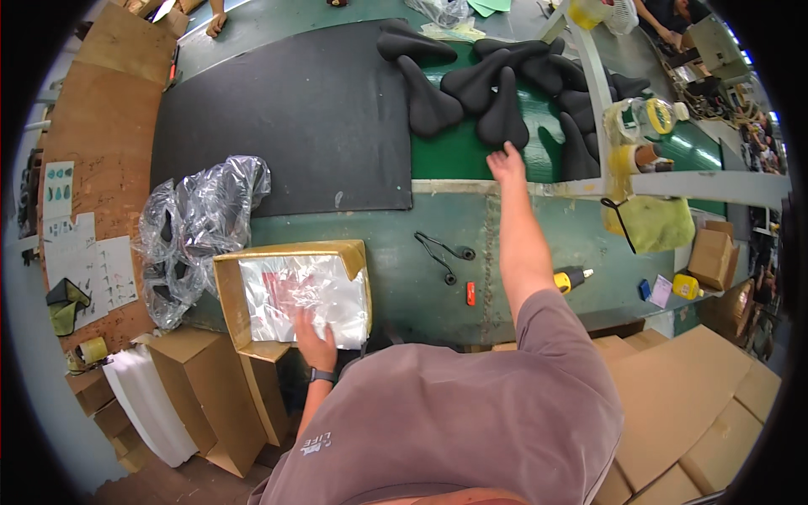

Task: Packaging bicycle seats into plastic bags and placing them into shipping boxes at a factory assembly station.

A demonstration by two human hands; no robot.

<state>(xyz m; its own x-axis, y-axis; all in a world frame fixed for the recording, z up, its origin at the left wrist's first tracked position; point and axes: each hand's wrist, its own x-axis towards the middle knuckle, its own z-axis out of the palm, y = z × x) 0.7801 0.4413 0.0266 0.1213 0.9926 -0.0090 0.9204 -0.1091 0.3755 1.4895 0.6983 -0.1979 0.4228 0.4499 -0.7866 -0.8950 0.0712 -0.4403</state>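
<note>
My left hand (315, 343) lies on a stack of clear plastic bags (316, 286) in an open cardboard box (231, 295), its fingers stretched out. My right arm reaches far across the bench. At its end my right hand (507, 165) is at the wide end of a black bicycle saddle (503, 118), fingertips by its lower edge and fingers apart; whether they touch it is hard to make out. Several more black saddles, such as one saddle (429, 101), lie around it on a green surface, some overlapping.
A black mat (286, 118) covers the bench's far left. Clear plastic wrap (202, 219) heaps beside the box. Nearer lie a black cable-like piece (438, 257), a red cutter-like tool (470, 293) and a yellow-black tool (574, 279). A metal frame (707, 187) stands right, holding a bottle (644, 118).
</note>
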